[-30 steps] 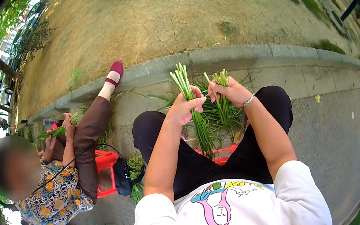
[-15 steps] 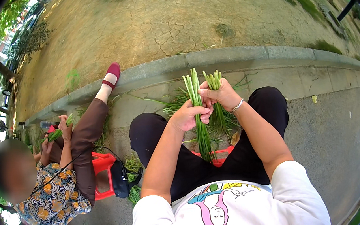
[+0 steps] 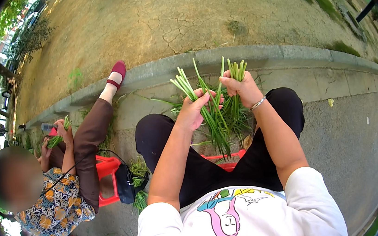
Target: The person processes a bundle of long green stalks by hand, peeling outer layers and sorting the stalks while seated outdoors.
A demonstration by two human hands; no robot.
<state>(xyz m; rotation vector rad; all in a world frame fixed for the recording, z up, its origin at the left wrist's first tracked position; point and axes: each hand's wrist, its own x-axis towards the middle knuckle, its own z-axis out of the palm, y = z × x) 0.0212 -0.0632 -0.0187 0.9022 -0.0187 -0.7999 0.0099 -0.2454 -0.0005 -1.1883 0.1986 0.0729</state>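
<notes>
My left hand (image 3: 192, 113) is closed round a bunch of long green chive-like stalks (image 3: 217, 131), pale ends up and darker ends hanging between my knees. At the top these stalks fan apart. Close beside it, my right hand (image 3: 245, 90) grips a second bunch of stalks (image 3: 238, 69), cut ends upward. Between its thumb and finger it also pinches a single stalk (image 3: 222, 67), whose lower end runs toward my left hand's bunch. The lower part of the right bunch hangs below the hand, merging with greenery behind.
Loose green stalks (image 3: 176, 104) lie on the paving ahead, before a stone kerb (image 3: 237, 54). Part of a red stool (image 3: 227, 166) shows between my legs. At left a co-worker (image 3: 54, 203) handles greens, beside another red stool (image 3: 106, 167) and a black bag (image 3: 124, 183).
My hands have moved apart. The left bunch has spread from a tight bundle into a fan and tilted, and my right hand now pinches one stalk apart from it.
</notes>
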